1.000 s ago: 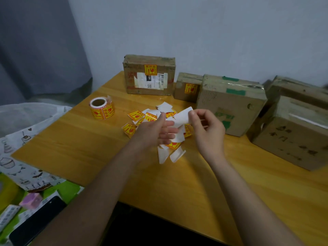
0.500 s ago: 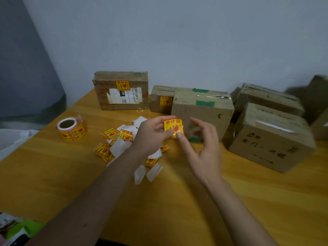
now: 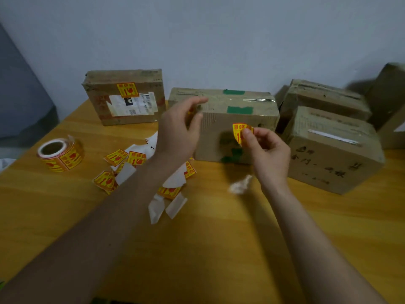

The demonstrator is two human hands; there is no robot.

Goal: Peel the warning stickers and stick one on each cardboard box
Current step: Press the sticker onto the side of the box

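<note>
while right hand (image 3: 268,153) fingers pinch sticker (image 3: 240,133) | left hand (image 3: 178,132) spread, empty

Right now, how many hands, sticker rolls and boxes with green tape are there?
Hands: 2, the left hand open and the right hand pinching a sticker
Sticker roll: 1
Box with green tape: 1
Total: 4
</note>
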